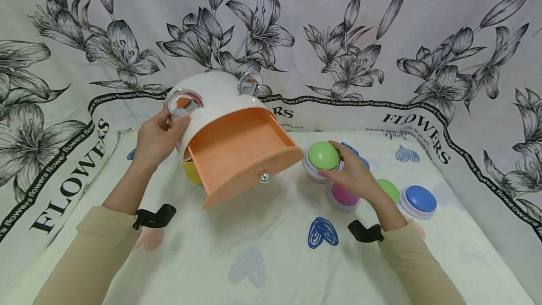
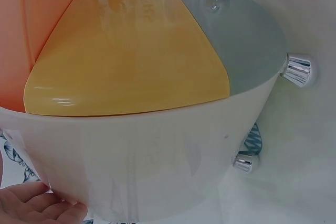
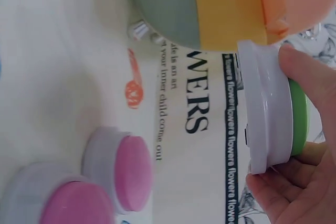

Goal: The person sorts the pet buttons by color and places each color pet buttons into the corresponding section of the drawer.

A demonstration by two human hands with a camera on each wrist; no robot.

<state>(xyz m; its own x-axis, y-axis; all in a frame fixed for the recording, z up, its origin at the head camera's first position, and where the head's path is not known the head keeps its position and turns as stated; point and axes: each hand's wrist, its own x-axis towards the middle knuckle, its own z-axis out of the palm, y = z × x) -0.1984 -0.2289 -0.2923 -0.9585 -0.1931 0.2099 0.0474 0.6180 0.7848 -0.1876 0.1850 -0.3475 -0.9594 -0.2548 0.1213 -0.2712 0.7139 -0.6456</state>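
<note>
The left hand (image 1: 156,138) grips the near side of a white case (image 1: 211,91), thumb on its front, beside a clear-and-silver fitting (image 1: 185,102). To that hand's right, the case's peach drawer (image 1: 239,142) stands pulled out. The right hand (image 1: 353,168) is partly spread, its thumb and fingers curled about a white-rimmed green button (image 1: 323,155). Just below that hand sits a pink button (image 1: 345,194); farther right, beyond the wrist, a blue button (image 1: 420,200) rests on the patterned cloth (image 1: 279,258).
</note>
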